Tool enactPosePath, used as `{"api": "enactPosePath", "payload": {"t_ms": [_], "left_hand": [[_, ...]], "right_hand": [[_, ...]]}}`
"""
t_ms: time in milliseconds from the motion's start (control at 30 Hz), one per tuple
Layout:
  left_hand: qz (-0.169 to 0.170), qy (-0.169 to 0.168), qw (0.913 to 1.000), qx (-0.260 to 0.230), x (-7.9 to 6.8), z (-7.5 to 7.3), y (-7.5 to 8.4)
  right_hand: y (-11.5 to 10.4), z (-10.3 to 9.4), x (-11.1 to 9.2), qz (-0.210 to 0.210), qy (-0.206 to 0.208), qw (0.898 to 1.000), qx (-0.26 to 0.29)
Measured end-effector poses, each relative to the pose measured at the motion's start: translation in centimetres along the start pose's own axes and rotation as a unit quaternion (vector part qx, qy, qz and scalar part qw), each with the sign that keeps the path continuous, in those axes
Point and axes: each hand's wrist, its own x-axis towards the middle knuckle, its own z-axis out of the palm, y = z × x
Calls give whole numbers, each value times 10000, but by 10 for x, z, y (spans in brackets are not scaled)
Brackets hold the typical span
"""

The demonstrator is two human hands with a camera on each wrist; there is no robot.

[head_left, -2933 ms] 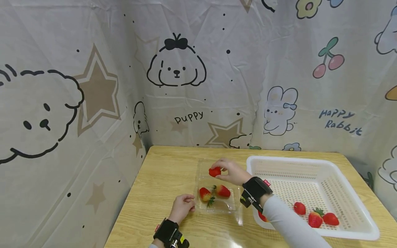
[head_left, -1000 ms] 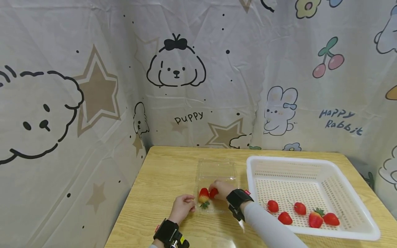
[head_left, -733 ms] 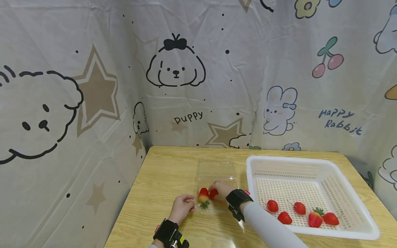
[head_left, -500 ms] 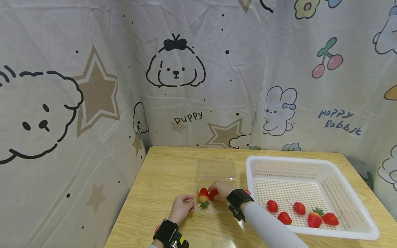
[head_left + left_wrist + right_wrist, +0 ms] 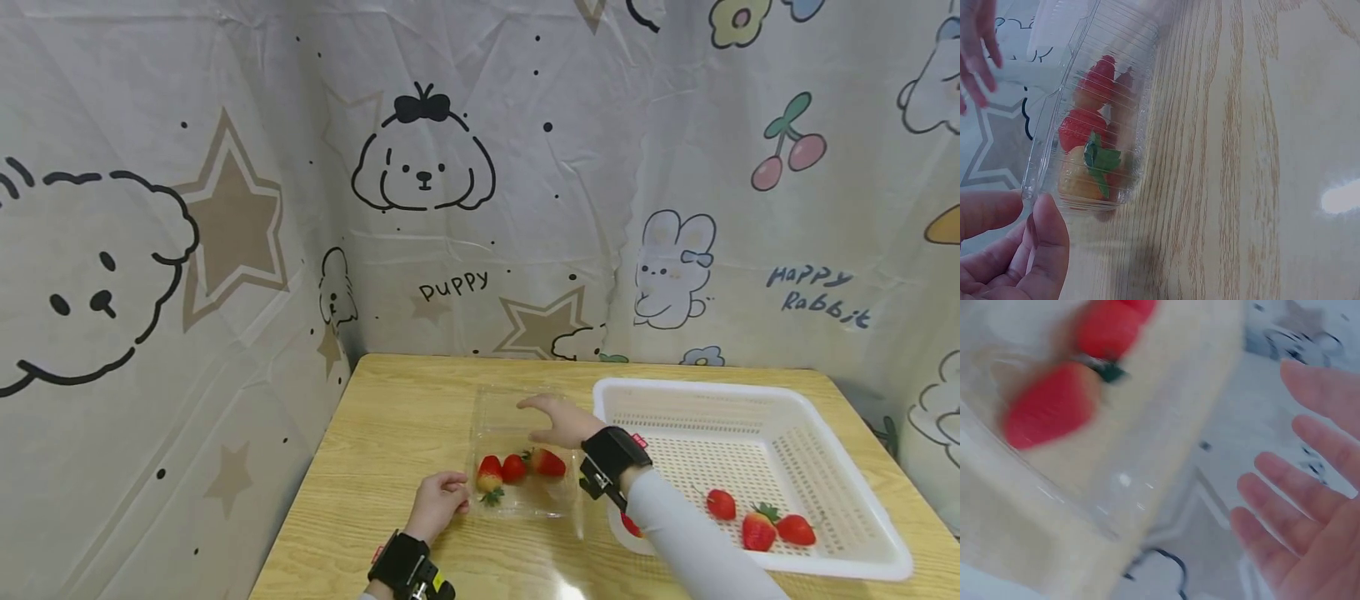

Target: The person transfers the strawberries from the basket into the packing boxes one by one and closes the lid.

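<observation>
A clear plastic clamshell box [image 5: 517, 504] lies with its lid [image 5: 502, 408] folded back on the table. Inside, in a row, are a strawberry with pale shoulders [image 5: 490, 471], a smaller red fruit [image 5: 514, 468] and a larger strawberry [image 5: 548, 462]. My left hand [image 5: 441, 504] pinches the box's left rim between thumb and finger, as the left wrist view shows. My right hand [image 5: 562, 423] hovers above the box near the lid, fingers spread and holding nothing. In the right wrist view, the fruit looks blurred and apart from the right hand's fingertips [image 5: 1269, 464].
To the right stands a white perforated basket [image 5: 705, 387]. It holds a round red fruit with a stem [image 5: 721, 504] and strawberries [image 5: 760, 531]; my right forearm hides part of its near left corner. A patterned curtain [image 5: 465, 167] hangs behind the wooden table [image 5: 405, 408].
My right hand has brought a red fruit down between the two strawberries, let it go, and risen back towards the lid. The left strawberry now lies straighter. My left hand has stayed put.
</observation>
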Motion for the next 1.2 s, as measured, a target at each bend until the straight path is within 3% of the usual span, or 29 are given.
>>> {"api": "enactPosePath", "payload": {"t_ms": [200,367,467,667,833,1200], "left_hand": [[-15,33,10000,-42,-1,-1,1],[-24,59,10000,-37,-1,-1,0],[-79,53,10000,-3,-1,-1,-1],[-119,26,9999,33,1,-2,-1],[-152,27,9999,-5,1,-2,-1],[-19,-6,10000,-37,0,-2,-1]], "right_hand": [[-2,-44,-17,100,782,9969,30],[16,-72,-37,166,1254,9920,29],[31,-81,-51,378,1271,9911,90],[57,-79,-78,962,900,9912,91],[74,-64,-94,1428,285,9893,36],[90,-30,-113,2548,-916,9622,298]]}}
